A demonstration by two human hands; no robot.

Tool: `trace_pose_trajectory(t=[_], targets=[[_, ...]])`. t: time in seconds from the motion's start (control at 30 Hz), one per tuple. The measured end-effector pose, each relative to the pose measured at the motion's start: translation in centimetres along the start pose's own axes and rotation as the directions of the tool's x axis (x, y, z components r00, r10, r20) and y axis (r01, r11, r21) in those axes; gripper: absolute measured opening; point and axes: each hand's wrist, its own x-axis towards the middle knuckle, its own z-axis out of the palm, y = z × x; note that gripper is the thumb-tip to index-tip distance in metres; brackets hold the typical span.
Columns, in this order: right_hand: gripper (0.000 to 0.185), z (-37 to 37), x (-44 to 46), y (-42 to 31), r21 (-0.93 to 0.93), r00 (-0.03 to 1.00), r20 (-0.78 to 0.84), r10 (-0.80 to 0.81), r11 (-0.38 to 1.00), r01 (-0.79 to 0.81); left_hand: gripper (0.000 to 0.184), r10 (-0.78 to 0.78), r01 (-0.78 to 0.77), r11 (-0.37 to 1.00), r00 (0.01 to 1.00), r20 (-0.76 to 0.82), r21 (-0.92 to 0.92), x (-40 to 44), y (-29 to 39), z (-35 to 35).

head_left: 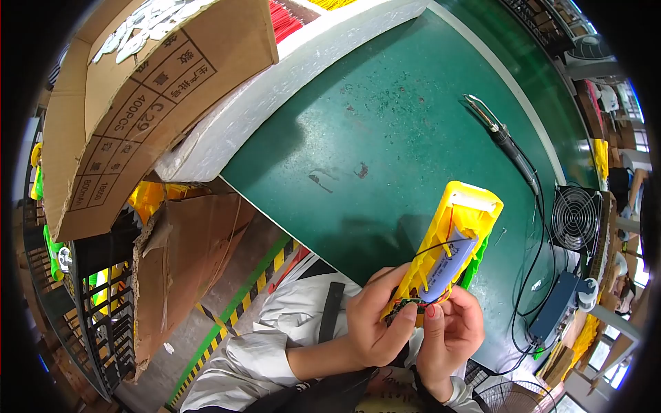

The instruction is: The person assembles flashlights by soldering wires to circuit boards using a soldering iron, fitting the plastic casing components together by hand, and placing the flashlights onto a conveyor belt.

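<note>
My left hand [377,322] is closed around the lower end of a yellow plastic housing [421,256], held tilted above the near edge of the table. Inside the housing lies a blue-wrapped cylindrical battery [449,265], with a black wire crossing over it. Small parts and wires crowd the housing's bottom end, partly covered by my left thumb. My right hand [451,332] is closed there too, thumb and fingers pinching near a short red wire [432,311]. A green plastic piece [475,265] shows along the housing's right side.
On the green table [330,138] a soldering iron [506,141] rests at the right, its cord running to a blue box [558,306]. A square fan [576,217] stands beside it. Left are a foam box [255,110], a labelled cardboard box [148,110] and a black crate [96,310].
</note>
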Motion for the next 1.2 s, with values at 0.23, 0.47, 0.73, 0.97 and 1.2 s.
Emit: trace_pose_trajectory(t=[0.23, 0.47, 0.73, 0.97, 1.2], targets=[[0.027, -0.3, 0.8, -0.2, -0.233, 0.992, -0.033, -0.125, 0.966, 0.114, 0.034, -0.004, -0.010, 0.980, 0.997, 0.073, 0.197, 1.8, 2.0, -1.2], [0.025, -0.9, 1.1, -0.1, -0.296, 0.993, -0.022, -0.115, 0.950, 0.103, 0.035, -0.191, 0.178, 0.981, 0.956, 0.220, 0.080, 2.9, 2.1, -2.6], [0.025, -1.3, 1.8, -1.0, -0.177, 0.998, 0.023, 0.062, 0.983, -0.057, 0.031, -0.382, 0.391, 0.920, 0.884, 0.268, 0.024, 3.8, 3.4, -2.9], [0.023, -1.4, 1.9, -0.9, -0.146, 0.996, 0.031, 0.083, 0.986, -0.078, 0.027, -0.384, 0.381, 0.922, 0.881, 0.275, 0.066, 3.6, 3.0, -3.2], [0.022, -1.5, 2.0, -0.9, -0.132, 0.993, 0.034, 0.111, 0.986, -0.106, 0.026, -0.411, 0.413, 0.909, 0.876, 0.252, 0.046, 3.5, 3.1, -3.1]])
